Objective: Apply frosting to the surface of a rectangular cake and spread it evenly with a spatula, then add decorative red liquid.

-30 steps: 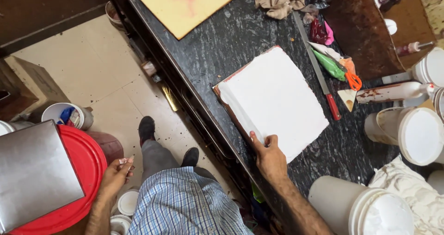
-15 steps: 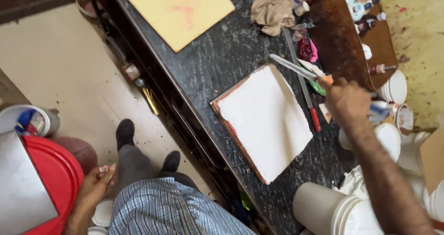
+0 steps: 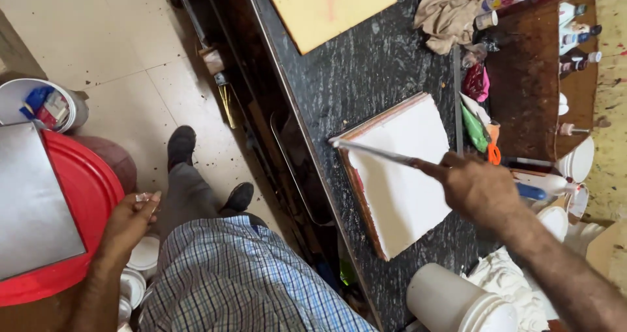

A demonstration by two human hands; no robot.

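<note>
Gripping a long knife (image 3: pixel 382 153), the right hand (image 3: pixel 480 188) is clamping its fingers on the handle, blade running leftward over the white board (image 3: pixel 405 188). The left hand (image 3: pixel 130 221) is hanging well apart, fingers pinched on something small.

Right hand (image 3: pixel 480 189): arm extended forward from the lower right, forearm bare, fingers closed in a fist around a long thin tool, knuckles up. Left hand (image 3: pixel 130 219): arm hanging low at the person's left side, wrist slightly bent, fingers loosely curled, thumb and fingertips pinching a small object.
</note>
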